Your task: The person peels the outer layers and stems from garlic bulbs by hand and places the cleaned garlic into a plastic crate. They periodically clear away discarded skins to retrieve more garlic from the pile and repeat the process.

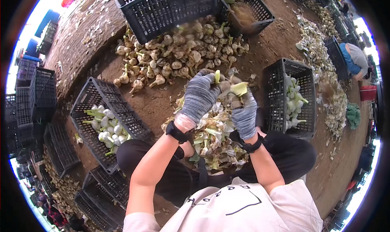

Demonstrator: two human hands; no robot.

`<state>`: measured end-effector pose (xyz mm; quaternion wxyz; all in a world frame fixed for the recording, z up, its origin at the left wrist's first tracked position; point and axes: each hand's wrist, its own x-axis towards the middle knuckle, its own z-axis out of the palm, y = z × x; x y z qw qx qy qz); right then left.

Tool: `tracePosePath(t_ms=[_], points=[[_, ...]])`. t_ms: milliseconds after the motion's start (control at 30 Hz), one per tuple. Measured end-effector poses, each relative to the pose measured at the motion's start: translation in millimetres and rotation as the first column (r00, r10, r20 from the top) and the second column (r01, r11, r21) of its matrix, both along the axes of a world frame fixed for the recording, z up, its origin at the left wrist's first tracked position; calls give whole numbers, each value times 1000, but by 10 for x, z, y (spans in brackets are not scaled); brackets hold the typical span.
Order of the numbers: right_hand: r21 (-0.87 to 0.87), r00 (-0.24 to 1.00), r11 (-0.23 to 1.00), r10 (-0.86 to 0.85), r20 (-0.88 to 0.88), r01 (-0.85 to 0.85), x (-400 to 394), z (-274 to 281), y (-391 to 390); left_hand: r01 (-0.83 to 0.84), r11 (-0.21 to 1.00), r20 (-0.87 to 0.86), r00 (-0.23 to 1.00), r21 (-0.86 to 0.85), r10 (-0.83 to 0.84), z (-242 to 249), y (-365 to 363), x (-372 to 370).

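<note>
My left hand (201, 94), in a grey striped glove, is closed around a garlic bulb that its fingers mostly hide. A short pale-green stem (217, 76) pokes up between those fingers. Close beside it, my right hand (243, 112), gloved the same way, has its fingers closed on a yellowish-green piece of garlic husk (239, 89). Below both hands lies a heap of peeled garlic husks (217, 138), between my legs. Beyond them spreads a pile of untrimmed garlic (174, 61) with dirty skins and roots.
White cleaned garlic fills part of the left crate (109, 130) and the right crate (292, 106). A black crate (170, 10) tilts over the garlic pile. Empty crates (101, 195) stand at lower left. Another person (355, 59) bends beside a husk strip (331, 93) at far right.
</note>
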<state>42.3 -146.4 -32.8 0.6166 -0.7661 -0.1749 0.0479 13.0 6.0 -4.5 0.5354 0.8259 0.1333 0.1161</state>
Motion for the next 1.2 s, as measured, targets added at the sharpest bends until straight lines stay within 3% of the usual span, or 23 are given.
tracePosePath(t_ms=[67, 100, 167, 200, 233, 267, 300, 333, 400, 467, 500, 533, 567, 600, 667, 700, 733, 800, 867, 900, 1000, 1167, 1200], points=[[-216, 968, 976, 18, 249, 37, -12, -102, -66, 17, 997, -30, 999, -71, -19, 19, 37, 4], [-8, 997, 997, -76, 3, 76, -38, 35, 21, 31, 989, -60, 997, -142, -40, 29, 64, -5], [195, 953, 965, -116, -280, 175, 91, 55, -13, 93, 945, -34, 993, -313, -109, -33, 116, -31], [344, 908, 911, -72, -413, 229, 155, 103, -26, 95, 945, -37, 993, -312, -112, -30, 134, -47], [484, 789, 842, 122, -602, 239, 191, 202, -41, 148, 854, 16, 987, -499, -162, -16, 147, -60], [493, 664, 828, 213, -717, 267, 205, 338, -37, 201, 722, 78, 977, -662, -200, 2, 150, -69], [442, 722, 889, 229, -653, 117, 274, 69, -112, 217, 574, 114, 971, -790, -209, 33, 142, -86], [397, 722, 918, 255, -643, 29, 260, -6, -142, 220, 573, 116, 970, -790, -214, 78, 125, -95], [333, 673, 938, 309, -672, -98, 115, 36, -168, 20, 308, -19, 992, -951, -122, 154, 135, -96], [378, 585, 902, 424, -692, -207, 100, -87, -297, 16, 327, -17, 995, -945, -100, 55, 145, -73], [47, 772, 862, 476, -421, -505, 112, 43, -304, 88, 467, 62, 996, -880, -72, 23, 140, -60], [-364, 796, 721, 595, -111, -589, 111, 107, -328, 151, 596, 142, 988, -788, -63, 4, 137, -44], [-297, 850, 798, 511, -128, -524, 163, 31, -359, 173, 713, 158, 983, -679, -89, -2, 150, -23], [-364, 906, 832, 352, -236, -418, 197, 266, -321, 176, 710, 155, 983, -682, -95, -20, 138, -1], [6, 864, 982, 167, -475, -186, 334, 254, -267, 190, 877, 237, 967, -442, -90, -60, 111, 24], [7, 864, 983, 164, -477, -183, 335, 316, -220, 202, 930, 252, 960, -308, -126, -19, 100, 21], [43, 858, 992, 125, -498, -120, 321, 437, -135, 206, 929, 250, 960, -307, -130, 34, 92, 24], [75, 848, 996, 83, -523, -51, 303, 463, -23, 161, 986, 196, 966, 50, -167, 103, 60, 25], [27, 897, 986, 163, -412, -167, 300, 367, 30, 157, 986, 235, 958, 62, -167, 54, 17, 33], [123, 809, 975, 224, -543, -188, 306, 473, 22, 148, 987, 229, 960, 66, -160, 26, 11, 21], [301, 727, 932, 348, -591, -201, 395, 375, -112, 143, 988, 253, 955, 60, -154, 30, 46, 2], [269, 745, 959, 242, -622, -87, 292, 458, -109, 117, 987, 247, 959, 109, -141, 27, -18, -7], [95, 914, 982, 188, -358, -165, 252, 389, -71, 132, 973, 260, 949, 187, -179, 29, -16, -11]])
